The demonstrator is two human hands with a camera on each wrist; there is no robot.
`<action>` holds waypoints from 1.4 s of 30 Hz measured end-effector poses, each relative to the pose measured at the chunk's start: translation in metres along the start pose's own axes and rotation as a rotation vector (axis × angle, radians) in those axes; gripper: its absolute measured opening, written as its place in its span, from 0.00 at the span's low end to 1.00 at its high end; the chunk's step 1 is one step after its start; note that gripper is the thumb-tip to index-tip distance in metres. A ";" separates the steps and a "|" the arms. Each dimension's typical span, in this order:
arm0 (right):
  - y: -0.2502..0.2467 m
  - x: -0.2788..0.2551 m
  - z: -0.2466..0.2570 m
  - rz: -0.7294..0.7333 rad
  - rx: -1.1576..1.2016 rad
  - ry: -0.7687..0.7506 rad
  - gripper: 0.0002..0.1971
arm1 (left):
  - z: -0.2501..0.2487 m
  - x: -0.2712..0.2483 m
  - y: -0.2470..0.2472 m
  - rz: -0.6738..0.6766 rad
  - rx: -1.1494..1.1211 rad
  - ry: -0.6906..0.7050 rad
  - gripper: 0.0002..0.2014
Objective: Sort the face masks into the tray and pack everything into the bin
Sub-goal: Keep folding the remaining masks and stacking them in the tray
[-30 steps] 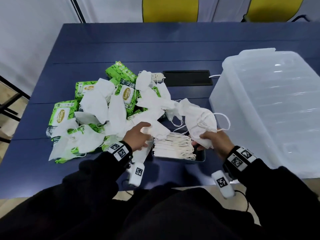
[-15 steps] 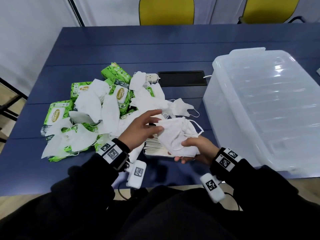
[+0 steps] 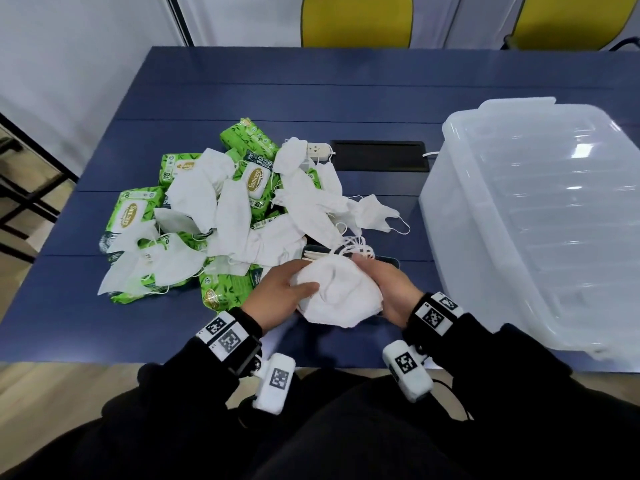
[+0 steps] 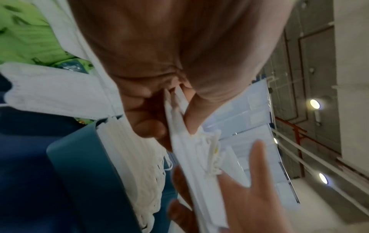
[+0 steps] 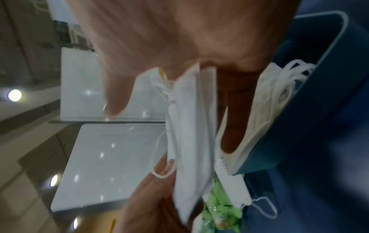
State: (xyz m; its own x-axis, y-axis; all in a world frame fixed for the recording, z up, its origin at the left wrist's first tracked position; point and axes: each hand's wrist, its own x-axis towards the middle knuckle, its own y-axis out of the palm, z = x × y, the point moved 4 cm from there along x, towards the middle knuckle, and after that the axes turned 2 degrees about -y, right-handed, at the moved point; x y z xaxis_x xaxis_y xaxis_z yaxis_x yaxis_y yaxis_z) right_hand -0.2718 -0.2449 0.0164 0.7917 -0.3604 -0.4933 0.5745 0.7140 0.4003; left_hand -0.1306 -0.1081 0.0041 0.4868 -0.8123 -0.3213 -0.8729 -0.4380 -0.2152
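Observation:
A white face mask (image 3: 341, 296) is held flat between both hands just above the dark blue tray (image 3: 390, 262). My left hand (image 3: 298, 292) pinches its left edge between thumb and fingers (image 4: 148, 126). My right hand (image 3: 372, 276) grips the right edge, thumb on top and fingers (image 5: 229, 129) underneath. In the tray lies a stack of folded masks (image 4: 137, 159) with ear loops (image 3: 353, 245) bunched at the far end. Loose masks (image 3: 228, 216) lie heaped to the left. The clear bin (image 3: 540, 216) stands at the right.
Green wet-wipe packs (image 3: 130, 216) lie under and around the loose masks. A white power strip (image 3: 318, 149) and a black cable hatch (image 3: 377, 156) sit behind the pile. Two yellow chairs (image 3: 356, 19) stand beyond the blue table (image 3: 346, 91).
The right hand brought the mask from the pile down over the tray. The left hand let go of another mask and took hold of this one's left edge.

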 end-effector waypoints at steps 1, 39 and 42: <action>-0.001 0.003 0.000 0.100 -0.186 -0.083 0.23 | 0.003 0.000 -0.003 -0.025 -0.067 -0.039 0.18; 0.014 0.005 0.002 0.036 -0.468 -0.226 0.17 | -0.031 -0.013 -0.017 -0.191 -0.194 -0.064 0.26; 0.018 0.007 0.000 -0.076 -0.326 -0.295 0.19 | -0.018 -0.017 0.005 -0.177 -0.433 -0.221 0.19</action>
State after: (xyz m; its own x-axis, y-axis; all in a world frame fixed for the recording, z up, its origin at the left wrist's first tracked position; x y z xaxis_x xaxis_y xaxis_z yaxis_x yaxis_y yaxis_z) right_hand -0.2563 -0.2346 0.0202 0.8021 -0.5415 -0.2516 0.5754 0.8136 0.0832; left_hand -0.1445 -0.1035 0.0255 0.5833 -0.6308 -0.5116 -0.6877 -0.7188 0.1022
